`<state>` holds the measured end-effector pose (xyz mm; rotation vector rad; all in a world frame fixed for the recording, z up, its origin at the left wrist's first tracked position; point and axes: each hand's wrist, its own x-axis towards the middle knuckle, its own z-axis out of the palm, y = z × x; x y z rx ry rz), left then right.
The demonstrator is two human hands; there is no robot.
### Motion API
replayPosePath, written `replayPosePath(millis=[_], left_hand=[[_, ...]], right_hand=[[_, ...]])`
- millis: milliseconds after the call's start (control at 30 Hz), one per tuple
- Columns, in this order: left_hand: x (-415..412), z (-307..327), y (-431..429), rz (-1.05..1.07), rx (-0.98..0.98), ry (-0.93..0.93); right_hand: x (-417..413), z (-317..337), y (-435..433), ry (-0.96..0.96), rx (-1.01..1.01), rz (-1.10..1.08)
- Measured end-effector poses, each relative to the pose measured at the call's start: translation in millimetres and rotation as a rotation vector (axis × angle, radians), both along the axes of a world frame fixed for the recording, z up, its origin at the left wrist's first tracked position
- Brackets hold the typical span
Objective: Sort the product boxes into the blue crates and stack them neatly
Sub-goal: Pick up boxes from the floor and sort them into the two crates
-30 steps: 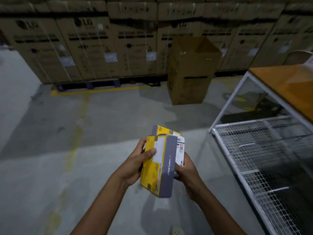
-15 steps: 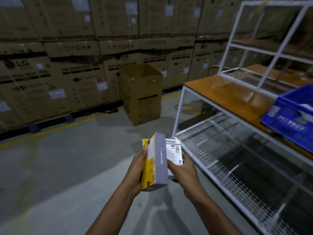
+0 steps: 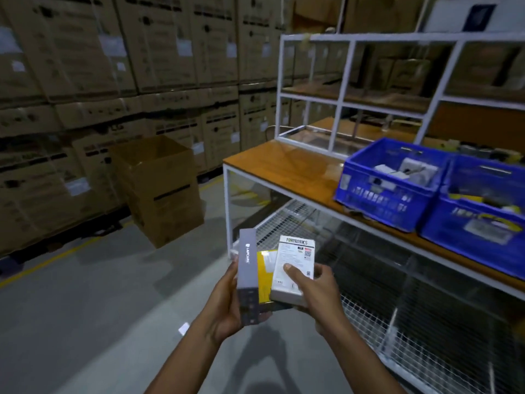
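My left hand [image 3: 225,307] grips a yellow and grey Lapcare box [image 3: 249,277] held on edge, grey spine toward me. Beside it my right hand [image 3: 315,291] holds a white Portronics box [image 3: 295,265], thumb pressed on its printed face. Both boxes touch each other at chest height, in front of the table's left end. Two blue crates stand on the wooden tabletop [image 3: 284,163] to the right: the left crate [image 3: 389,191] holds white boxes, the right crate [image 3: 477,223] holds yellow boxes.
A white wire-mesh lower shelf [image 3: 397,322] runs under the table. A white frame shelf unit [image 3: 355,89] stands on the tabletop behind the crates. An open cardboard carton [image 3: 159,189] sits on the grey floor, with stacked cartons [image 3: 85,95] along the wall.
My view has swung right and the table with both blue crates has come into sight. The two boxes have separated a little, the white one now held flatter in my right hand.
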<state>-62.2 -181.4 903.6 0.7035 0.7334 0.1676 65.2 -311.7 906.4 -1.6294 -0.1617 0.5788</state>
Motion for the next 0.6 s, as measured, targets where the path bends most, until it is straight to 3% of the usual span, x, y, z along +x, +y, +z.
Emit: replayPosePath(millis=[267, 600], left_hand=[[151.0, 2.1, -74.5, -0.253, 0.091, -0.021], [322.2, 3.0, -146.8, -0.309, -0.099, -0.215]], right_hand=[[127.3, 6.9, -98.5, -0.104, 0.024, -0.142], [263.2, 32.7, -193.0, -0.078, 0.123, -0.245]])
